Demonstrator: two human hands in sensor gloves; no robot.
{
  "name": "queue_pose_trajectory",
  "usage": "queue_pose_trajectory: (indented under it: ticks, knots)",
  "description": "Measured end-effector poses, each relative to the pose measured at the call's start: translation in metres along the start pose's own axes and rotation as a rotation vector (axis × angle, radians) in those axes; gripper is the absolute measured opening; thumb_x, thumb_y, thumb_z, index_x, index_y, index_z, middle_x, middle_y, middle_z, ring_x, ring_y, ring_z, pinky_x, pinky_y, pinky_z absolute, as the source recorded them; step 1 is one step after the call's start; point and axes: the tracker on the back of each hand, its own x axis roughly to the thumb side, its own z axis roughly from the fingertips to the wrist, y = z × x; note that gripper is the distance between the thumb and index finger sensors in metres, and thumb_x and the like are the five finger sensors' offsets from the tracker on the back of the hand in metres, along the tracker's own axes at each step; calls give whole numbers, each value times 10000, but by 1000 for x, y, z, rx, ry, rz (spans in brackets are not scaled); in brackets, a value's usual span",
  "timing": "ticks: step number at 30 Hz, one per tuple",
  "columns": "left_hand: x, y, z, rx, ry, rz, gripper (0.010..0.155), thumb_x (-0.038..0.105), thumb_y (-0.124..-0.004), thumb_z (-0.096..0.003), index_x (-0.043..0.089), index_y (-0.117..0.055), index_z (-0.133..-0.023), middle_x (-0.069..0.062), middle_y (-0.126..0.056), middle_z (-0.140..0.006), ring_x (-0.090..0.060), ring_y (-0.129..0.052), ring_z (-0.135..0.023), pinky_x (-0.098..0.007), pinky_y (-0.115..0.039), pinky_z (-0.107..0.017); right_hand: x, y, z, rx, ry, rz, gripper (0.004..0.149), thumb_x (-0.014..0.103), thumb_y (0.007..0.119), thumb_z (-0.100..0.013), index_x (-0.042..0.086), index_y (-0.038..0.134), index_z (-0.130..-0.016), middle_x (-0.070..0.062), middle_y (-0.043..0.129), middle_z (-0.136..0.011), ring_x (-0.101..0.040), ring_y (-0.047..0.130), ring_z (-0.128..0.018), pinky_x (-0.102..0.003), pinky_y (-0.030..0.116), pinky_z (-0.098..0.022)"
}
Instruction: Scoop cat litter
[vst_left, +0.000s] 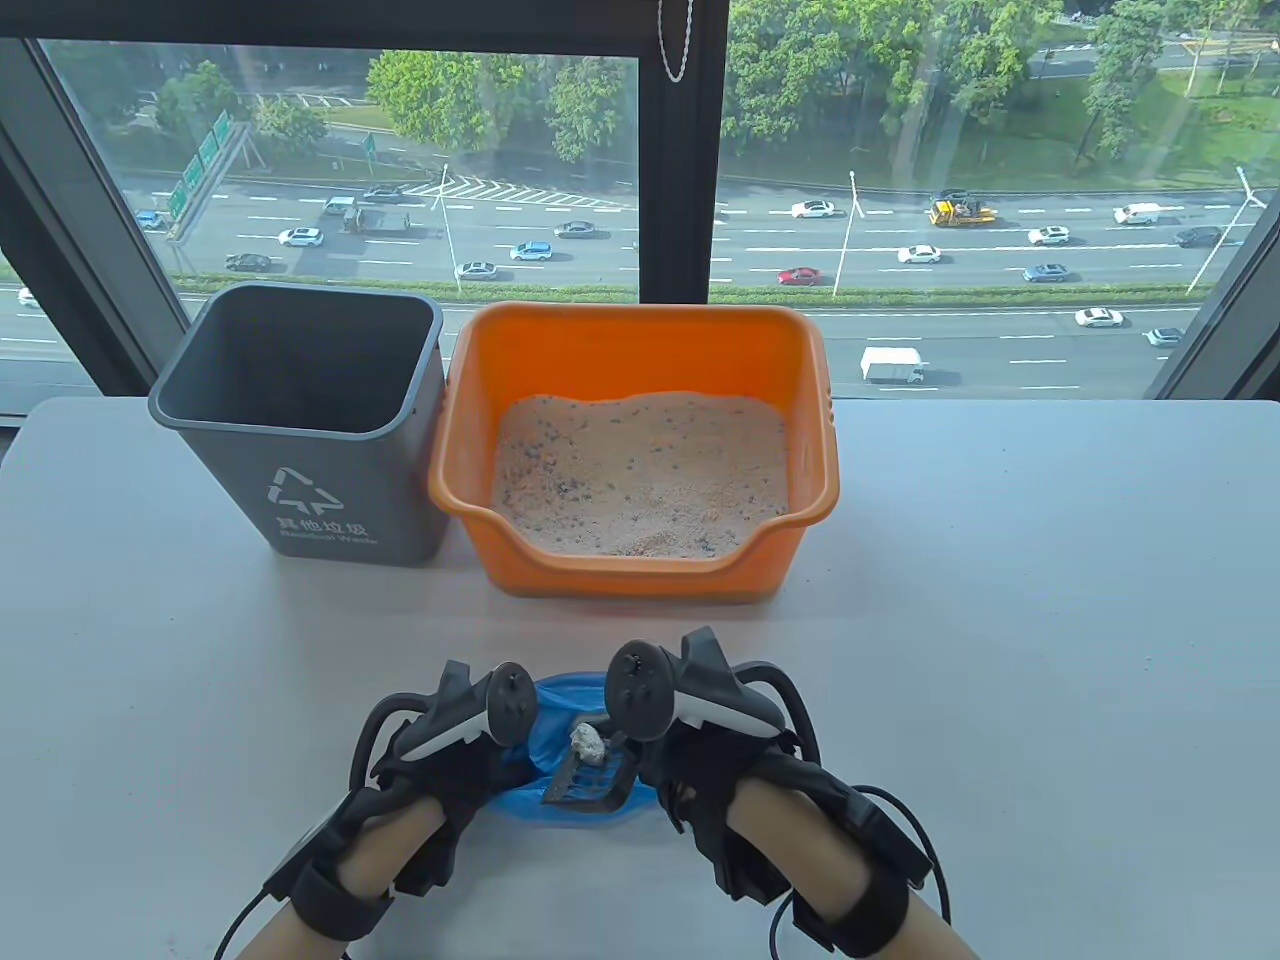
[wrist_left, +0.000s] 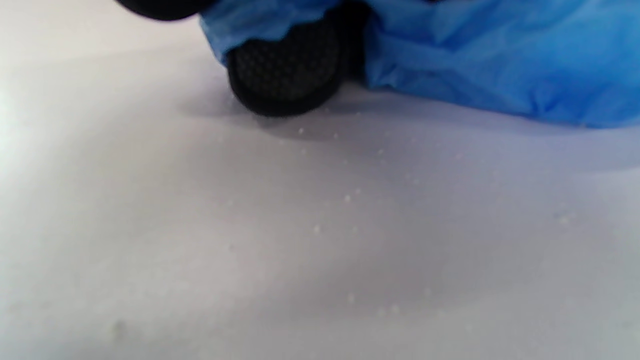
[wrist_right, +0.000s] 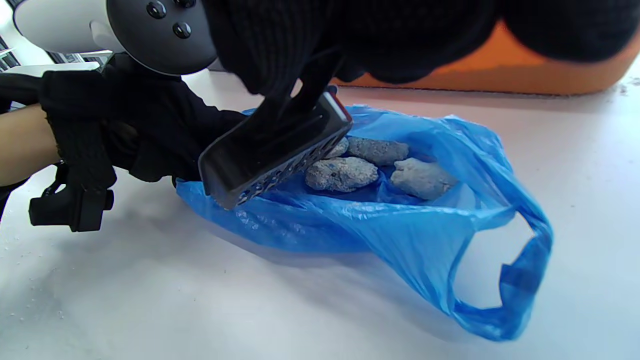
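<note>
The orange litter box holds pale litter at the table's back. Near the front edge, my right hand grips the handle of a dark slotted scoop and holds it tilted over an open blue plastic bag. A grey-white clump shows at the scoop's far end. In the right wrist view the scoop hangs above three grey clumps lying in the bag. My left hand holds the bag's left edge. In the left wrist view a fingertip presses the bag.
A grey waste bin stands left of the litter box, touching it. The white table stretches right of the hands. Small litter grains lie scattered on the table near the bag. A window is behind the table.
</note>
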Motion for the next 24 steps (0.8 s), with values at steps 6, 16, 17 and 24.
queue_pose_trajectory:
  ticks: [6,16,17,24]
  knots:
    - [0,0,0,1,0,-3,715,494,-758,-466,395,-379,-1064,75,-844,-708,-98,-943,-475,-381,-720,-441,-5,-17,1,39,54,62,552,276,866,-385,52,775,-881,-289,781,-763,-191,872,-281,-413,770,-225]
    - [0,0,0,2,1,-5,713,496,-756,-466,398,-379,-1063,77,-843,-710,-97,-943,-475,-380,-721,-441,-60,-24,43,-27,182,-11,547,278,847,-392,62,764,-888,-282,772,-776,-193,870,-302,-415,769,-244]
    - [0,0,0,2,2,-6,715,496,-756,-465,396,-379,-1064,77,-843,-709,-97,-943,-475,-381,-720,-441,-68,-26,50,-66,178,-54,549,281,840,-396,61,757,-891,-280,771,-778,-191,870,-304,-415,769,-246]
    - [0,0,0,3,3,-6,714,499,-755,-466,400,-377,-1064,80,-841,-711,-96,-943,-476,-380,-720,-441,-141,-13,86,-278,388,-279,554,268,731,-437,30,662,-933,-305,699,-811,-204,837,-343,-433,744,-271]
